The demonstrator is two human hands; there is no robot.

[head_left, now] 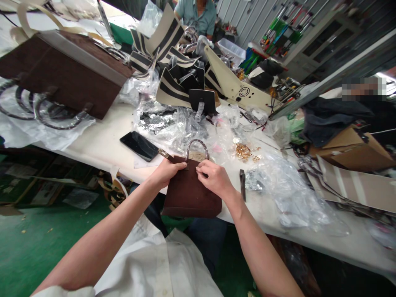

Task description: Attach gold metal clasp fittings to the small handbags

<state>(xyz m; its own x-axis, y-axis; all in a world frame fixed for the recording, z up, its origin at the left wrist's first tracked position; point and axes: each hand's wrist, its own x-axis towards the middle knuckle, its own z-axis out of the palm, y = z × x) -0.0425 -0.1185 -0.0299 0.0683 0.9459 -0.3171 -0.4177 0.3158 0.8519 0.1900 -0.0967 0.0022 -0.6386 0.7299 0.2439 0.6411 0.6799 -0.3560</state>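
Both the left hand point(168, 173) and the right hand point(214, 178) are at the upper part of a small brown bag point(192, 196), which lies directly before the person point(161, 268) over the near edge of the table point(103, 131), base toward the body and arched handle point(198, 141) pointing away, so its top-to-bottom line runs outward. The left hand is closed on the upper left side, thumb flat on the front beside the handle's left foot. The right hand is nearer the handle's right foot, thumb and fingertips drawn close together; I cannot tell whether they pinch anything. Gold-coloured pieces point(242, 152) lie beyond and right of that hand, a dark narrow bar point(243, 185) to its right
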